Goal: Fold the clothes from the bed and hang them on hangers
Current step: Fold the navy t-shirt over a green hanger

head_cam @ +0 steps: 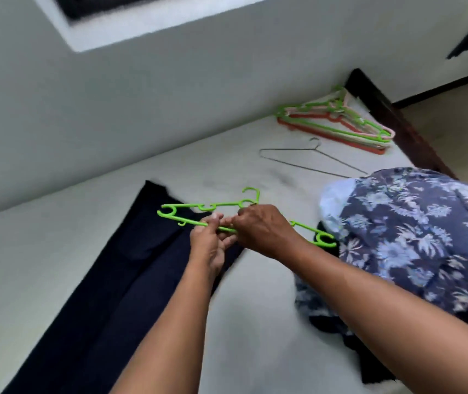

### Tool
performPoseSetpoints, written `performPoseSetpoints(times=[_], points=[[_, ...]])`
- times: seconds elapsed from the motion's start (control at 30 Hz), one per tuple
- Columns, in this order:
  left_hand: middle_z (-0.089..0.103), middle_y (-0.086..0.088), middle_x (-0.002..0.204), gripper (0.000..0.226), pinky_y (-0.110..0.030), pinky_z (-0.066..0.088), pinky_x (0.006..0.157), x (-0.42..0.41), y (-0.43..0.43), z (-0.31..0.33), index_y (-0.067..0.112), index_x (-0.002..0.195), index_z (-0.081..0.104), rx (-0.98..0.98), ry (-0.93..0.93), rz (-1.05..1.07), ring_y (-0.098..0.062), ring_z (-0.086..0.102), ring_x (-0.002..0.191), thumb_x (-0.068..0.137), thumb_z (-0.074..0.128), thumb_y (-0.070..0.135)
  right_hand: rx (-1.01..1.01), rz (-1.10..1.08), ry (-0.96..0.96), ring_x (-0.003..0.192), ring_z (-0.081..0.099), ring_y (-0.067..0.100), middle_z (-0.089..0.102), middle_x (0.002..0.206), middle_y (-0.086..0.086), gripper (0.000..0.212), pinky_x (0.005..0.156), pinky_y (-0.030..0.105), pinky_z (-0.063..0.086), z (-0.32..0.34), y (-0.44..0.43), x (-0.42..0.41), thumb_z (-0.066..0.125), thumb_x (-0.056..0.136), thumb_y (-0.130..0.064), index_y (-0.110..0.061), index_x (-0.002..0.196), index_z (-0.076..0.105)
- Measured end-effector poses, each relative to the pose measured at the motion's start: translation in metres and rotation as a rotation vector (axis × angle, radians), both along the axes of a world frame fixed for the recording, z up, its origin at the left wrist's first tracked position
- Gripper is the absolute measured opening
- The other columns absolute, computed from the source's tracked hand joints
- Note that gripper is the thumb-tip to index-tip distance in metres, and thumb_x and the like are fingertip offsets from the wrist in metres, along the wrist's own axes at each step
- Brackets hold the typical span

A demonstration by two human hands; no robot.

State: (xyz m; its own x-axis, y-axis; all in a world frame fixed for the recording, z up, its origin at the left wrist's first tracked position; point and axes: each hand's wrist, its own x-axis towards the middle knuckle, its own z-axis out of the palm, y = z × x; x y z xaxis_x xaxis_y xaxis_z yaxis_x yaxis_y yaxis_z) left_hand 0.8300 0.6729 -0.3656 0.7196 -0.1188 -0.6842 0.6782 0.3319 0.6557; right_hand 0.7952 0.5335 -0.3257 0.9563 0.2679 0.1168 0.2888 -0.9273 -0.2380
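Glossy bright green plastic hanger (193, 207); thin bare grey wire metal hanger (306, 157); matt dark navy cloth garment (107, 280); smooth white bed sheet (42, 237).

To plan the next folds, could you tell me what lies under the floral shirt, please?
Pale blue fabric and dark clothes poke out beneath the floral shirt; anything else under it is covered.

both bare arms reach forward; left grip (208, 245) and right grip (264, 228) meet, fingers curled, pinching.
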Motion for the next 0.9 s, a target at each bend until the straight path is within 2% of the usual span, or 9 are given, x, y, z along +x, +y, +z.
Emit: performPoseSetpoints(times=[0.13,0.23,0.3,0.37,0.43,0.57,0.67,0.83,0.9], points=[[0.066,-0.007,0.072,0.016,-0.05,0.065,0.071,-0.03,0.126,0.015,0.008,0.1,0.056,-0.119,0.006,-0.045,-0.037,0.077,0.084,0.109,0.046,0.018,0.15,-0.28,0.02,0.078,0.063,0.034,0.062,0.083,0.007,0.037,0.063,0.041,0.05,-0.016,0.064,-0.033,0.066,0.091,-0.053,-0.018,0.082,0.067],[0.063,-0.006,0.07,0.016,-0.054,0.064,0.076,-0.053,0.212,0.019,0.008,0.101,0.057,-0.156,0.021,-0.096,-0.039,0.076,0.088,0.107,0.047,0.018,0.28,-0.642,0.297,0.111,0.057,0.034,0.059,0.118,0.008,0.044,0.094,0.047,0.048,-0.031,0.111,-0.067,0.059,0.097,-0.057,-0.019,0.12,0.063],[0.061,-0.006,0.069,0.013,-0.055,0.063,0.078,-0.071,0.267,0.016,0.007,0.102,0.056,-0.148,0.034,-0.131,-0.038,0.076,0.086,0.102,0.051,0.02,0.492,-0.792,0.542,0.12,0.058,0.032,0.054,0.136,0.011,0.059,0.103,0.046,0.047,-0.041,0.156,-0.088,0.061,0.097,-0.059,-0.016,0.137,0.052],[0.058,-0.005,0.068,0.013,-0.056,0.063,0.079,-0.092,0.313,0.009,0.007,0.102,0.055,-0.157,0.073,-0.175,-0.037,0.076,0.085,0.099,0.052,0.02,0.892,-0.892,0.739,0.096,0.072,0.026,0.066,0.128,0.015,0.053,0.081,0.042,0.061,-0.042,0.199,-0.1,0.061,0.099,-0.056,-0.013,0.13,0.057],[0.057,-0.004,0.067,0.012,-0.058,0.062,0.082,-0.115,0.37,0.001,0.008,0.101,0.054,-0.169,0.112,-0.222,-0.037,0.076,0.084,0.1,0.05,0.019,1.191,-0.896,0.909,0.074,0.074,0.024,0.076,0.11,0.017,0.049,0.06,0.033,0.059,-0.046,0.256,-0.11,0.058,0.102,-0.055,-0.01,0.12,0.063],[0.06,-0.008,0.073,0.014,-0.062,0.058,0.089,-0.17,0.467,-0.015,0.006,0.103,0.054,-0.175,0.203,-0.195,-0.038,0.075,0.089,0.105,0.048,0.019,1.235,-0.825,1.039,0.068,0.071,0.022,0.08,0.097,0.014,0.043,0.056,0.027,0.053,-0.061,0.358,-0.139,0.058,0.104,-0.051,-0.011,0.112,0.072],[0.062,-0.014,0.078,0.02,-0.061,0.058,0.091,-0.209,0.561,-0.036,0.002,0.108,0.055,-0.018,0.295,-0.119,-0.042,0.074,0.096,0.109,0.047,0.02,1.294,-0.761,1.092,0.065,0.068,0.022,0.078,0.094,0.016,0.026,0.061,0.031,0.058,-0.073,0.452,-0.155,0.063,0.105,-0.033,-0.009,0.105,0.073],[0.066,-0.019,0.079,0.015,-0.041,0.063,0.058,-0.245,0.662,-0.082,-0.001,0.105,0.058,0.396,0.418,0.076,-0.033,0.075,0.07,0.103,0.062,0.013,1.212,-0.558,1.185,0.077,0.076,0.035,0.076,0.092,0.017,0.016,0.08,0.052,0.065,-0.101,0.563,-0.167,0.07,0.1,-0.017,-0.002,0.104,0.075],[0.066,-0.022,0.086,0.011,-0.04,0.063,0.057,-0.252,0.678,-0.092,-0.002,0.106,0.058,0.473,0.449,0.106,-0.032,0.073,0.067,0.101,0.063,0.007,1.154,-0.544,1.162,0.082,0.077,0.038,0.076,0.093,0.021,0.013,0.084,0.056,0.063,-0.112,0.584,-0.176,0.074,0.097,-0.016,-0.004,0.101,0.077]])
